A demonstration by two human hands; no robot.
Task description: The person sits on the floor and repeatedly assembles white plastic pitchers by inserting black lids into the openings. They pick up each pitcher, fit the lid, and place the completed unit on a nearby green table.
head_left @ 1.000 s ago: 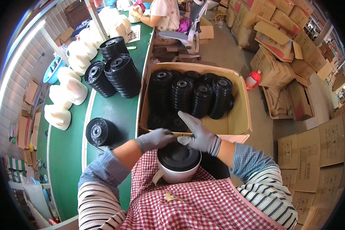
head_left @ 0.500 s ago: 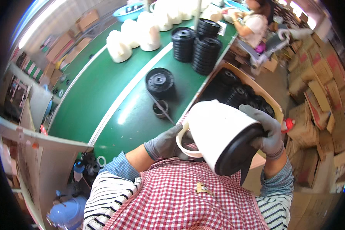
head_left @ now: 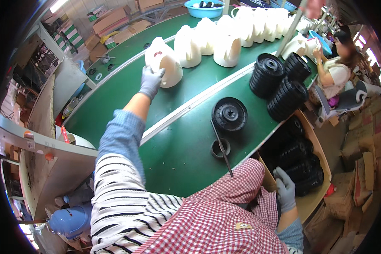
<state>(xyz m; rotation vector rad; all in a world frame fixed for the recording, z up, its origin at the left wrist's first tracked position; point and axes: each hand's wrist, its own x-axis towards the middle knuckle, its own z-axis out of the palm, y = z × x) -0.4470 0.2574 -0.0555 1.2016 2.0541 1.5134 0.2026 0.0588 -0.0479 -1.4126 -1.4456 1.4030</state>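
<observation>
Left hand (head_left: 151, 82) stretched out over the green table (head_left: 161, 171), fingers bent against the near side of a white jug (head_left: 170, 67); can't tell whether they grip it. Jug stands at the near end of a row of white jugs (head_left: 227, 50). My right hand (head_left: 285, 189), loosely curled, part open, hangs beside black discs (head_left: 310, 175) in the cardboard box (head_left: 318, 146). Another disc (head_left: 230, 113) lies on the table near a small dark ring (head_left: 220, 148).
</observation>
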